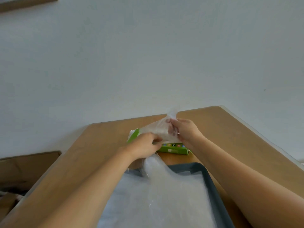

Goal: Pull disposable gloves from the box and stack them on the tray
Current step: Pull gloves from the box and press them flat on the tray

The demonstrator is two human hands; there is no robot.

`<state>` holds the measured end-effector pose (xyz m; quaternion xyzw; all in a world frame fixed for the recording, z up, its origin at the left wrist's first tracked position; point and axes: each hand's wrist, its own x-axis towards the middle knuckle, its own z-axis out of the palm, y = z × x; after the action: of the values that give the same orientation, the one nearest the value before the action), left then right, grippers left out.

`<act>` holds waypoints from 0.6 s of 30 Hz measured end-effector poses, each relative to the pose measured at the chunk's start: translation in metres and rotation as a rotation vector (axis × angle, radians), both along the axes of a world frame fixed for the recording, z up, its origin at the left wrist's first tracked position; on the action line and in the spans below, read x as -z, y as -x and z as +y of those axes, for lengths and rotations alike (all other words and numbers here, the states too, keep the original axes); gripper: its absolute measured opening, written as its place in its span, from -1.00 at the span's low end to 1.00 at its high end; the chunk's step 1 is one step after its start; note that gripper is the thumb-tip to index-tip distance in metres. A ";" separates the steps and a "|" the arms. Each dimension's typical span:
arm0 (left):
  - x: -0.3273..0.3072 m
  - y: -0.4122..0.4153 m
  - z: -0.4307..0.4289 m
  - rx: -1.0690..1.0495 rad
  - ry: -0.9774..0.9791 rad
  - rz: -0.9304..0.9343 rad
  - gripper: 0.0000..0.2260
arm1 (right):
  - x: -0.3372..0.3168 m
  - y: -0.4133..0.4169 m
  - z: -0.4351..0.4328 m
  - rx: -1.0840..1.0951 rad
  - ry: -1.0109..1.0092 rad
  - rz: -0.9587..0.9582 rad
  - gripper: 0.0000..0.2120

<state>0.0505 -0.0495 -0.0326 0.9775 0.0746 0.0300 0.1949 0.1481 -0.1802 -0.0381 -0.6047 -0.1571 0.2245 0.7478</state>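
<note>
Green box (174, 148) flat on the worktop (92, 150). Just above the box, right hand (185, 131), fingers curled round the top of a clear glove (158, 130) drawn up out of the box. At the box's left end, left hand (144, 148), fingers pinched on the glove's lower end. Just in front of the box, dark tray (207, 177) holding a pile of gloves (166, 199), one sheet rising toward the left hand.

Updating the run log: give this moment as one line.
phase: pulling glove | right hand: pinches glove over box | left hand: grips glove | tray: gloves piled
</note>
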 end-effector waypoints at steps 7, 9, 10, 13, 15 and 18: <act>-0.002 -0.004 0.007 -0.001 0.047 0.050 -0.69 | -0.079 0.018 -0.026 -0.016 0.094 -0.493 -0.92; -0.015 0.000 0.015 -0.075 0.154 -0.100 -0.79 | -0.103 0.032 -0.042 -0.078 0.262 -0.648 -0.90; -0.023 0.003 0.018 -0.137 0.200 -0.184 -0.83 | -0.112 0.041 -0.050 -0.108 0.307 -0.689 -0.90; -0.058 0.026 0.019 -0.231 0.426 -0.368 -0.94 | -0.132 0.072 -0.068 -0.118 0.504 -0.899 -0.80; -0.078 0.053 0.014 -0.059 0.706 -0.358 -0.59 | -0.139 0.090 -0.074 -0.080 0.600 -1.025 -0.77; -0.090 0.087 0.003 0.217 0.837 -0.267 -0.19 | -0.144 0.118 -0.072 -0.077 0.689 -1.107 -0.91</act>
<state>-0.0370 -0.0465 0.0570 0.8043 -0.0483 0.1027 0.5832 0.0304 -0.2525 0.1055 -0.8300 -0.4595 -0.0557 0.3111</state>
